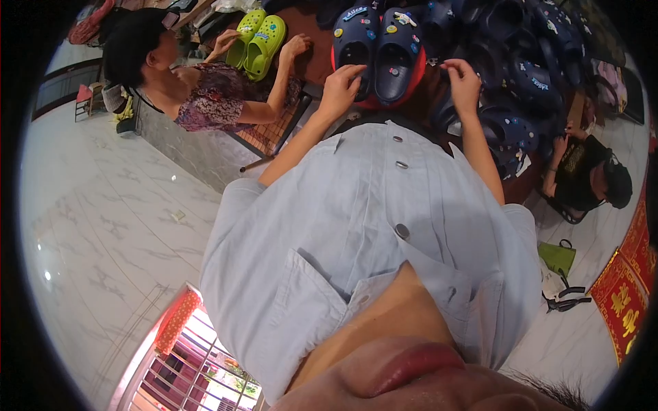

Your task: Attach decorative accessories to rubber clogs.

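Note:
A pair of navy clogs stands side by side in front of me, the left clog (354,51) and the right clog (395,75), both dotted with colourful charms. Under them shows the rim of a red round surface (417,83). My left hand (340,89) is at the left clog's outer edge near its heel, fingers bent and drawn together; what they pinch is too small to tell. To the right of the pair, my right hand (463,83) has thumb and forefinger closed beside a small pale piece (433,61) that I cannot name.
Many navy clogs (504,61) are heaped at the right. At the left a co-worker (212,103) handles lime-green clogs (264,44); another person (582,171) sits at the far right. A green bag (556,257) lies on the pale tiled floor (123,226).

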`<state>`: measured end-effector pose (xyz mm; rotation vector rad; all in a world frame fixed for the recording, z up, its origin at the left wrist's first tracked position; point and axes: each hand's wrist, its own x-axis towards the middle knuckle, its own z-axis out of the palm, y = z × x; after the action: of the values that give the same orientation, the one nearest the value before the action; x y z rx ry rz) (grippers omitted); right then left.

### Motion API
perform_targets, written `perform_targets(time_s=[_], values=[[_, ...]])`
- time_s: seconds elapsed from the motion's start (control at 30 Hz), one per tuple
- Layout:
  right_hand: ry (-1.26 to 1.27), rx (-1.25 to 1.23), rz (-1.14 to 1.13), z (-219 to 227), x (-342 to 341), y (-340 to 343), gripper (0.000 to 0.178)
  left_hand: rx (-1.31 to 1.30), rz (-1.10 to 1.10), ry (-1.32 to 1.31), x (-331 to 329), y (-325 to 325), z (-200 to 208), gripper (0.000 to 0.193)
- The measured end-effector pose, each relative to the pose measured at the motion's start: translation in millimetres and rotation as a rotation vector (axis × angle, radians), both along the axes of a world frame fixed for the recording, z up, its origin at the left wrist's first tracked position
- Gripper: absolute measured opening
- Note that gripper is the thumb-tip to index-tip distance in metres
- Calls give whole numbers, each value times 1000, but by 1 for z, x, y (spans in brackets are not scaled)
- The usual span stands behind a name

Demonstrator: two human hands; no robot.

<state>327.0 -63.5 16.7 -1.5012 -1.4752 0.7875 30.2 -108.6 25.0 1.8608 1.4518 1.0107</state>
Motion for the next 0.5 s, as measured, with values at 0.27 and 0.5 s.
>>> perform_targets(time_s=[0.27,0.5], values=[[-574,474,566,4,-80,-18,28,-42,-82,78,16,-5,-1,23],[-1143,389,397,-29,-115,-10,29,15,-182,182,18,-15,-4,27]])
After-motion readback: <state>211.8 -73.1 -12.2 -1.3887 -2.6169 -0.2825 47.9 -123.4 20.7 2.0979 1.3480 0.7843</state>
